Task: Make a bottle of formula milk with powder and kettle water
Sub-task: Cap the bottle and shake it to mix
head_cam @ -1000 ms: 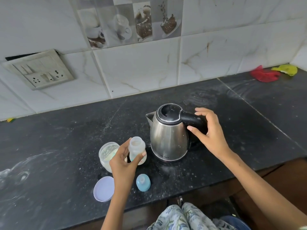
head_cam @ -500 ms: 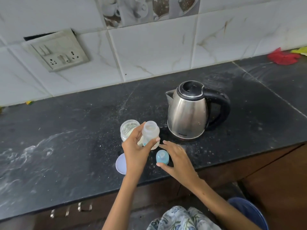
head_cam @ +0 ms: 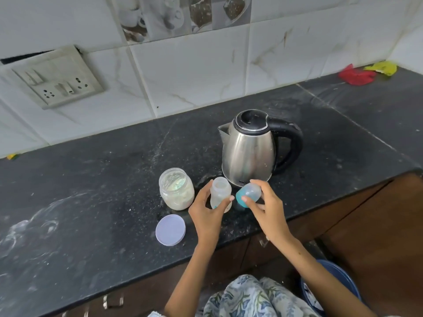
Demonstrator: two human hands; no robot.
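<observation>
A small clear baby bottle with no top stands on the black counter, and my left hand grips its body. Just right of it my right hand pinches the blue bottle cap, lifted off the counter and tilted toward the bottle. A steel kettle with a black lid and handle stands right behind them. An open glass jar of pale formula powder sits left of the bottle, with its lilac lid lying flat in front of it.
The black stone counter runs along a white tiled wall with a socket plate at the left. Red and yellow cloths lie in the far right corner. A blue tub sits on the floor below the counter edge.
My right hand left the kettle handle, came down to the blue cap on the counter and has picked it up. My left hand kept hold of the bottle.
</observation>
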